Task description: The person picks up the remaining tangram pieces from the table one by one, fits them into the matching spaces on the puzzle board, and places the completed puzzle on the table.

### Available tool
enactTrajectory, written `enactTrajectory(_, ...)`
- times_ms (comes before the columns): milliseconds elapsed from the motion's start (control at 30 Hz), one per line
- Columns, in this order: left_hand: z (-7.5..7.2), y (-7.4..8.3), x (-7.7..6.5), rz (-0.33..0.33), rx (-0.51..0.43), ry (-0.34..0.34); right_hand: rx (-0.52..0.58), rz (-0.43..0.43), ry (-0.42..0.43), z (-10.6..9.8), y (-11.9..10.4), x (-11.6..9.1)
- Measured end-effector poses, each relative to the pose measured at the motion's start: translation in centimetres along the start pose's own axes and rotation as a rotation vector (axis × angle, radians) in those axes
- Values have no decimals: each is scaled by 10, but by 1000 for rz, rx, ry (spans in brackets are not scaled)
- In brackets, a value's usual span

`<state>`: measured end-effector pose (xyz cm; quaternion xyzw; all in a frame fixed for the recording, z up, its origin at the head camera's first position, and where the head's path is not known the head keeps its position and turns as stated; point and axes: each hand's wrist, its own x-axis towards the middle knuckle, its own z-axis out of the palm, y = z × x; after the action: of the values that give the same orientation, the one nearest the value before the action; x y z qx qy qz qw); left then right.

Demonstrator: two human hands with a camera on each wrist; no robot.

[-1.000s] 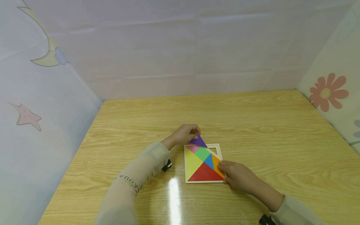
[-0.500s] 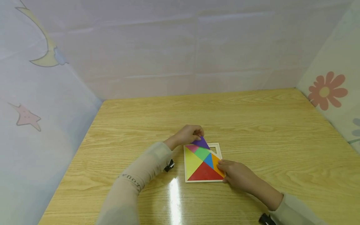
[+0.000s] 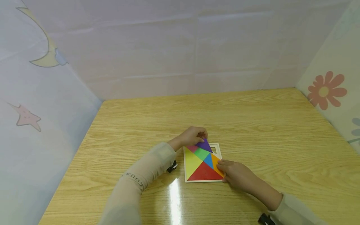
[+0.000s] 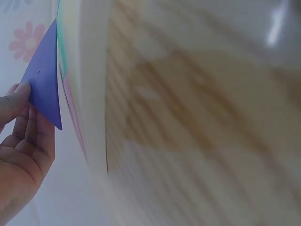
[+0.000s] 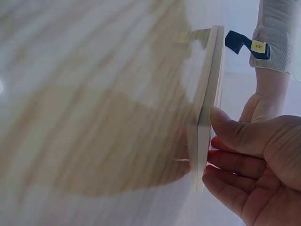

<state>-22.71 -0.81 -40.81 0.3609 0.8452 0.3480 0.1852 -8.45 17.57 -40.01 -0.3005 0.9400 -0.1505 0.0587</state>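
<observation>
A square wooden tangram tray (image 3: 216,144) lies on the table. Fitted in it are a red triangle (image 3: 205,173), a yellow triangle (image 3: 191,164) and green, blue, orange and pink pieces. My left hand (image 3: 193,136) pinches a purple triangle (image 3: 204,145) between thumb and fingers, over the tray's far side. In the left wrist view the purple triangle (image 4: 44,75) stands tilted against the tray. My right hand (image 3: 239,175) holds the tray's near right corner, fingertips over the orange piece (image 3: 215,164). Thumb and fingers meet the tray's edge (image 5: 204,136) in the right wrist view.
The wood-grain table (image 3: 267,125) reaches back to a pale cloth wall (image 3: 157,56). Side walls carry a printed moon, star and flower (image 3: 323,91). Black wrist devices sit by both sleeves, one of them a strap (image 3: 265,219) at the right sleeve.
My left hand has moved right and slightly nearer, bringing the purple triangle further over the tray and covering more of its opening. The right hand stays on the tray's corner.
</observation>
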Motion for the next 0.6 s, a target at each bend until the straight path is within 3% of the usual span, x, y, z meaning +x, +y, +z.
enactTrajectory(600,10,7,6,35,49,-19,20,10,-7,-1,0,0)
